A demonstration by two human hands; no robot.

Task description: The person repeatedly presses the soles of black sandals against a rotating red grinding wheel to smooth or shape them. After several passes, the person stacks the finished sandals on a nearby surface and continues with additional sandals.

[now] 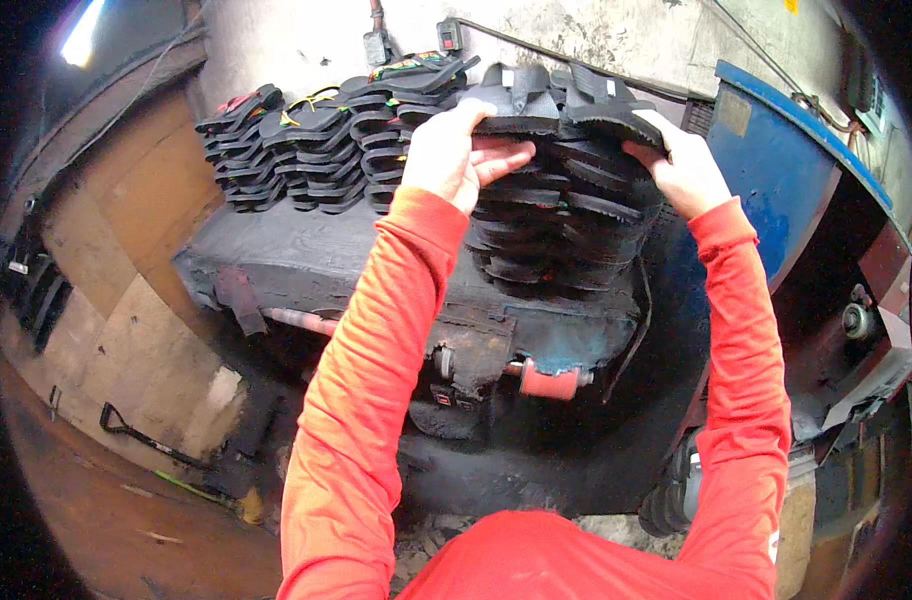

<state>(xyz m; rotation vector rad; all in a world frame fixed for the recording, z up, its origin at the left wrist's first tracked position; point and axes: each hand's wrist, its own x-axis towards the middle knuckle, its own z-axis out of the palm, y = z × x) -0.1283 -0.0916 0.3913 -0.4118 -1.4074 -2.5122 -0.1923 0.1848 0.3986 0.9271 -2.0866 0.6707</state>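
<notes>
Both arms, in red sleeves, reach up to the tall stack of black sandals (pixel 556 240) at upper centre. My left hand (pixel 456 150) grips the front edge of a black sandal (pixel 516 112) on top, thumb above and fingers curled loosely underneath. My right hand (pixel 676 160) grips the outer corner of the neighbouring black sandal (pixel 606 108), its fingers partly hidden below. Several lower piles of black sandals (pixel 311 160), some with coloured straps, stand left of my left hand.
The piles rest on a worn dark bench (pixel 256 245) with a red roller (pixel 548 380) below it. A blue metal panel (pixel 766 170) rises at the right, near a machine with a silver wheel (pixel 856 320). A black-handled tool (pixel 126 425) lies at lower left.
</notes>
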